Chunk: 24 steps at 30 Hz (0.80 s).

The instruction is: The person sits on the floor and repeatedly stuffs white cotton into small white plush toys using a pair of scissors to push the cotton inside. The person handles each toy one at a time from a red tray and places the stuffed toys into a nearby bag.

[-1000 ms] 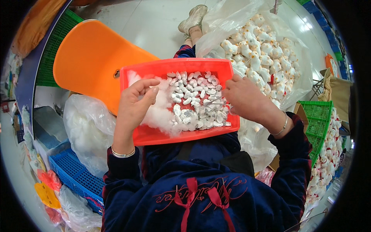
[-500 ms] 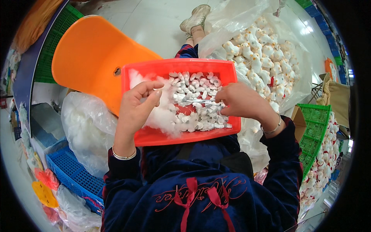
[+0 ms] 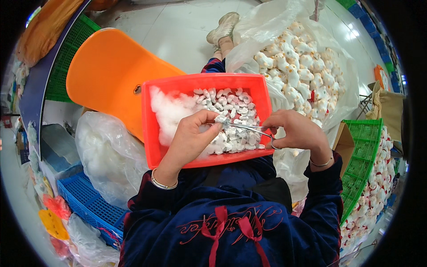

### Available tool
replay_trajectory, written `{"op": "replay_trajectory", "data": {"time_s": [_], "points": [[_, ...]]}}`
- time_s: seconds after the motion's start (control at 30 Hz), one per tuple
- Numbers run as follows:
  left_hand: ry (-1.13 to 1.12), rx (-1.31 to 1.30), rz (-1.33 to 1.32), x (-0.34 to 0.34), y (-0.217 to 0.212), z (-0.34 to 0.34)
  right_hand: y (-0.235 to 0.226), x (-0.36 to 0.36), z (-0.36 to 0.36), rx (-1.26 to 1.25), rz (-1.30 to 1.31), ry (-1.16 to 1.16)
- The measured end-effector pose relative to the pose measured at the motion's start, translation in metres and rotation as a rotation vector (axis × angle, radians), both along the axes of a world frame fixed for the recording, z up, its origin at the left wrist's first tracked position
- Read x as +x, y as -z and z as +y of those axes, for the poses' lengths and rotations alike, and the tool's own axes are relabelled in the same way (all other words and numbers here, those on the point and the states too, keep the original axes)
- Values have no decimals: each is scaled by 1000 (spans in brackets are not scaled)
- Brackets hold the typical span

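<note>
A red plastic bin [image 3: 204,80] rests at my lap. White fluffy stuffing [image 3: 165,109] fills its left side, and many small white and silvery fabric pieces [image 3: 233,144] lie to the right. Over the bin, my left hand [image 3: 192,135] pinches one small white piece [image 3: 221,119] between thumb and fingertips. The tip of the metal forceps [image 3: 250,127] meets that piece; whether it is inside cannot be seen. My right hand [image 3: 299,129] grips the forceps by their looped handles, at the bin's right rim.
An orange chair [image 3: 109,71] stands beyond the bin at left. A clear bag of stuffing [image 3: 104,155] and a blue crate [image 3: 91,191] sit at my left. To the right are a big plastic bag of white plush toys [image 3: 296,66] and a green crate [image 3: 362,155].
My left hand has moved right and down, from above the stuffing to the forceps' tip, and now pinches a white piece. My right hand and the forceps have shifted slightly right and down.
</note>
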<state>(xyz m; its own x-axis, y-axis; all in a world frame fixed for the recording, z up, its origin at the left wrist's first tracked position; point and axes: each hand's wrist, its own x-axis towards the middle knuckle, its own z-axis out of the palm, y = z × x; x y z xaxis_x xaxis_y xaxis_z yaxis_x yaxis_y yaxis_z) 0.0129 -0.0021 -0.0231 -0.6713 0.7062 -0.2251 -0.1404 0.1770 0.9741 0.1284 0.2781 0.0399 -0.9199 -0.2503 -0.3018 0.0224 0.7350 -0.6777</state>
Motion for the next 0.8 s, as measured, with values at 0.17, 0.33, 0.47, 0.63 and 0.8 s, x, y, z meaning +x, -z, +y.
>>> {"op": "replay_trajectory", "data": {"time_s": [0.17,0.33,0.47,0.63,0.8], "points": [[-4,-50,5,6,-4,2,5,19,14,29,144,73],[28,-61,-49,14,-17,4,12,19,-5,-241,1,347],[70,20,34,18,-13,5,25,16,-26,-359,9,525],[94,23,62,23,-18,10,50,7,-47,-853,-76,616],[20,55,-1,25,-4,11,54,4,-50,-730,70,601]]}}
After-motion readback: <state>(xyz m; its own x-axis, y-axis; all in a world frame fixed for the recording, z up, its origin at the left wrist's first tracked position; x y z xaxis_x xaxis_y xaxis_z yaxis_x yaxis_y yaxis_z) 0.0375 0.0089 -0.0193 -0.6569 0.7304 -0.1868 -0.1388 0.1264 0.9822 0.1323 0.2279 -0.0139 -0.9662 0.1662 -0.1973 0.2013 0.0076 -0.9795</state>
